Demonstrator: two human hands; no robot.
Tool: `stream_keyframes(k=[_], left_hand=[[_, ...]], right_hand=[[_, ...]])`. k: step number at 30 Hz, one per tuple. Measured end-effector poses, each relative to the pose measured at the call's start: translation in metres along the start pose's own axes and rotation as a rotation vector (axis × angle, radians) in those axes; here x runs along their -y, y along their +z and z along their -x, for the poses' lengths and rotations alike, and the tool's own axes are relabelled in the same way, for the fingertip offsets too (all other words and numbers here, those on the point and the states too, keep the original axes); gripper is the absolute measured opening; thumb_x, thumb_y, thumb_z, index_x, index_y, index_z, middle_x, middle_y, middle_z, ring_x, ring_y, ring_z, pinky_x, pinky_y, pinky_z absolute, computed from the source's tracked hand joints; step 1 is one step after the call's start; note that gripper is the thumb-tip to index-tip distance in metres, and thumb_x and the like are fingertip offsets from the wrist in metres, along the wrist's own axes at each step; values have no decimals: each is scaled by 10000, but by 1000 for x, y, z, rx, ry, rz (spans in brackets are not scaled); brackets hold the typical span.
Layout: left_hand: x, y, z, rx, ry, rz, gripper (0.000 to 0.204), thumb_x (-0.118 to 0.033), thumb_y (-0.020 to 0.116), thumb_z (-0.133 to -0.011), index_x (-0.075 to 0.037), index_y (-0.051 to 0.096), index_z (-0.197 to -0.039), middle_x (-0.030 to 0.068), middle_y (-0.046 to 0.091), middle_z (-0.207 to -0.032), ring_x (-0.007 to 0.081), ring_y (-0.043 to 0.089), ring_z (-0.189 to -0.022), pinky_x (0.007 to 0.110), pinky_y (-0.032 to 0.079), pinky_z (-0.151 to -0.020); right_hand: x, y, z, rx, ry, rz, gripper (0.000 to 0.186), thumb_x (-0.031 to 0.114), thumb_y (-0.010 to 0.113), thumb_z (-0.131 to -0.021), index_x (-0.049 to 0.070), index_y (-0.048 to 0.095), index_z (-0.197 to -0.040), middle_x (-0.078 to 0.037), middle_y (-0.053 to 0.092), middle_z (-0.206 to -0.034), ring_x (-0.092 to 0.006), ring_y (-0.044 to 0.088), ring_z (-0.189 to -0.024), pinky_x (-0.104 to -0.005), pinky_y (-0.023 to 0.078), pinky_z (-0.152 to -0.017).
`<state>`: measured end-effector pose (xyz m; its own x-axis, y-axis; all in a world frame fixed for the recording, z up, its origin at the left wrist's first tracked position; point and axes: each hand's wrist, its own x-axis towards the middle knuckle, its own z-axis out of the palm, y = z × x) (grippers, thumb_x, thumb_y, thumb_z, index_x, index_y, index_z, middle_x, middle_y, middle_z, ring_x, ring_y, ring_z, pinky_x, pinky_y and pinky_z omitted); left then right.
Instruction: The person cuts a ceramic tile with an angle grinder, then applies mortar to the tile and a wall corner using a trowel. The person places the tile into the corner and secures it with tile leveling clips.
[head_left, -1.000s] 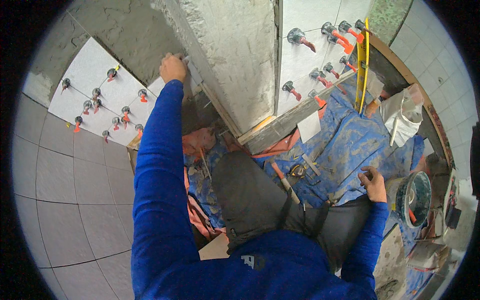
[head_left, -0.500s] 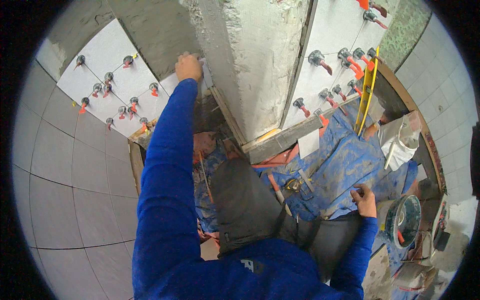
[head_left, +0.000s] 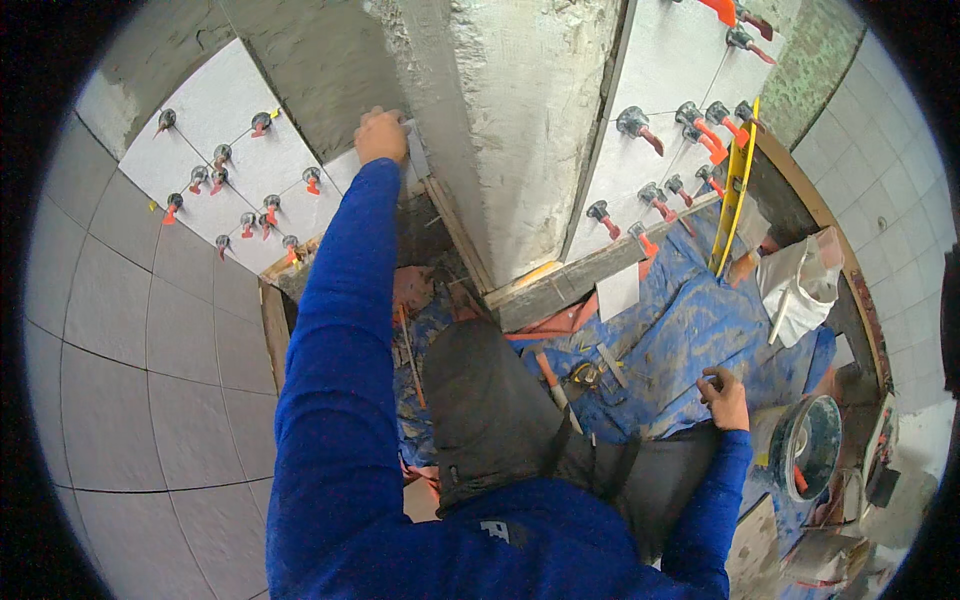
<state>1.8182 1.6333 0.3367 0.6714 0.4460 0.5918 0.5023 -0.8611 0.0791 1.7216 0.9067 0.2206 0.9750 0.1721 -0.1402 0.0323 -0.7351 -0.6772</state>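
My left hand (head_left: 382, 137) reaches up to the left wall, its fingers bent over the upper edge of a white tile (head_left: 343, 172) beside the rough corner. The hand covers much of that tile. Left of it, white tiles (head_left: 225, 110) carry several levelling clips with red T-shaped handles (head_left: 272, 209). Wet grey mortar (head_left: 310, 70) coats the wall above my fingers. Over my right knee hovers my right hand (head_left: 727, 400), loosely curled, with a gap between thumb and forefinger and nothing visible in it.
A bare plaster column (head_left: 530, 140) juts out ahead. Rightward are more clipped tiles (head_left: 640, 165), a yellow spirit level (head_left: 735, 195), a white bag (head_left: 803, 285) and a bucket (head_left: 815, 440). On the blue tarp (head_left: 670, 340) lie a hammer-like tool (head_left: 556, 388) and a tape measure (head_left: 585, 373).
The view has shifted slightly. My left hand stays at the tile's upper edge, and my right hand keeps nearly the same place and pose.
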Motion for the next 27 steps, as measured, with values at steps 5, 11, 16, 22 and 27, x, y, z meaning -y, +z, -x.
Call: stream_keyframes(k=[5, 11, 16, 22, 27], left_hand=[[-1, -3, 2, 6, -6, -1, 302, -366, 761, -875, -138, 749, -1072, 109, 666, -1146, 354, 633, -1124, 482, 533, -919], [1, -1, 1, 9, 6, -7, 305, -373, 759, -875, -150, 751, -1083, 109, 666, -1147, 353, 633, -1119, 482, 538, -911], [-1, 1, 1, 24, -20, -27, 268, -341, 762, -867, -192, 762, -1090, 88, 663, -1165, 322, 617, -1154, 467, 521, -934], [0, -1, 0, 62, -22, 17, 282, -328, 759, -865, -204, 766, -1118, 85, 661, -1177, 316, 604, -1183, 477, 506, -955], [2, 0, 2, 12, 10, -2, 260, -366, 747, -884, -174, 759, -1059, 112, 673, -1135, 348, 633, -1118, 485, 539, -903]], right_hand=[[0, 0, -1, -5, 27, -29, 304, 155, 734, -884, -9, 686, -1135, -134, 707, -773, -190, 665, -644, -347, 515, -622], [2, -2, 0, -13, 7, -4, 312, 159, 742, -874, -10, 689, -1131, -127, 693, -740, -204, 652, -627, -358, 510, -620], [-2, -3, 6, -16, 15, 31, 322, 171, 749, -861, 6, 692, -1131, -124, 682, -707, -212, 651, -626, -364, 508, -625], [-3, -1, 7, -37, 16, 6, 333, 191, 745, -858, 6, 688, -1129, -120, 682, -714, -210, 657, -638, -367, 508, -630], [3, 0, 5, -31, 8, -3, 328, 188, 739, -860, 4, 688, -1127, -121, 689, -738, -208, 659, -638, -358, 515, -638]])
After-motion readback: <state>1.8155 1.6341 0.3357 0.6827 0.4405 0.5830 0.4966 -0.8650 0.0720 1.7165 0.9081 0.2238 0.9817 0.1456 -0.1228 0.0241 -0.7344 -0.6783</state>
